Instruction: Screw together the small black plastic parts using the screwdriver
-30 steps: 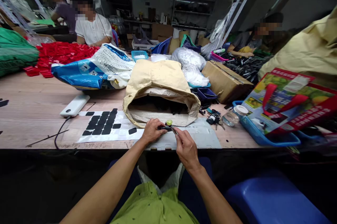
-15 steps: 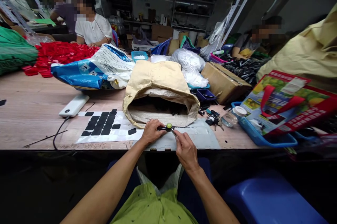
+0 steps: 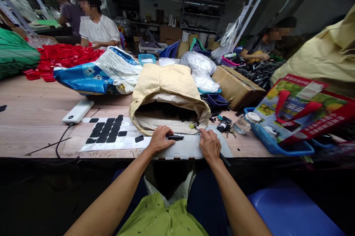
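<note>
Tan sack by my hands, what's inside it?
In the mouth of the tan sack, small black parts show; anything deeper is covered by its upper wall.

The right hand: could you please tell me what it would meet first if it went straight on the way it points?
Probably the open tan sack: the right hand grips a slim tool aimed forward-left at its mouth, a small yellow-green piece by the tip. Depth is hard to judge.

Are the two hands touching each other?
No, the left hand pinches a small black piece while the right hand sits apart from it, gripping a thin tool.
</note>
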`<state>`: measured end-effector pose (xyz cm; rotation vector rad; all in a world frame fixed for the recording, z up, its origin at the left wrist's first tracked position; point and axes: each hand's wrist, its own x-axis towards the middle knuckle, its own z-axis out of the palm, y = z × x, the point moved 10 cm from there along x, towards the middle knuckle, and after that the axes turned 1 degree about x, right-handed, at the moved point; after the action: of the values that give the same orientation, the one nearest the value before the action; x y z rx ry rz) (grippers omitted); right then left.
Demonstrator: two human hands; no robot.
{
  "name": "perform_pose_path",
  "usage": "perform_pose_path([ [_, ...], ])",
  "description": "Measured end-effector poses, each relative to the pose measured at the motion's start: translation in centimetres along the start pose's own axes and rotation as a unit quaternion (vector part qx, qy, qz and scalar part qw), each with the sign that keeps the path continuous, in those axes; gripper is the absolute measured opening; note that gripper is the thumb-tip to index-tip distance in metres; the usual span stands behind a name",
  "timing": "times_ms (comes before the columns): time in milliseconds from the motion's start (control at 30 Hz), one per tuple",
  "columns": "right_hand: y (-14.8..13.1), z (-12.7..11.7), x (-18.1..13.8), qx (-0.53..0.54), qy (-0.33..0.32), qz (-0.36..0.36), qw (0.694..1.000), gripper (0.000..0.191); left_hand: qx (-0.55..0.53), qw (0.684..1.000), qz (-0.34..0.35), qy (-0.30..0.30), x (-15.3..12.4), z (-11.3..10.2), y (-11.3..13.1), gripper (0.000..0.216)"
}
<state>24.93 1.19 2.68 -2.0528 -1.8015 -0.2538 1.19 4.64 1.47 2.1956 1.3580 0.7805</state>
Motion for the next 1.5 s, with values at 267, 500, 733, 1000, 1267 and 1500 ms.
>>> perform_pose_path([
  [267, -0.4, 0.1, -0.8, -0.027, 0.024, 0.011, 0.999, 0.032, 0.021, 1.0, 0.001, -0.012, 0.0, 0.4, -0.2, 0.024],
  [500, -0.2, 0.4, -0.8, -0.038, 0.013, 0.02, 0.999, 0.03, 0.03, 0.999, 0.006, -0.017, 0.0, 0.8, -0.5, 0.024],
  [733, -0.3, 0.6, -0.8, -0.036, 0.001, 0.023, 0.999, 0.03, 0.033, 0.999, -0.003, -0.022, 0.1, 1.1, -1.1, 0.022],
  [1000, -0.3, 0.6, -0.7, -0.035, 0.0, 0.018, 0.999, 0.029, -0.063, 0.998, 0.008, -0.025, -2.2, -0.6, 2.5, 0.023],
  [1267, -0.2, 0.7, -0.7, -0.036, 0.002, 0.024, 0.999, 0.029, -0.209, 0.944, -0.077, -0.243, -14.3, 8.6, 3.1, 0.036],
  [1500, -0.2, 0.5, -0.7, -0.035, 0.012, 0.019, 0.999, 0.029, -0.074, 0.896, -0.356, -0.254, -16.8, 14.4, -7.6, 0.025],
])
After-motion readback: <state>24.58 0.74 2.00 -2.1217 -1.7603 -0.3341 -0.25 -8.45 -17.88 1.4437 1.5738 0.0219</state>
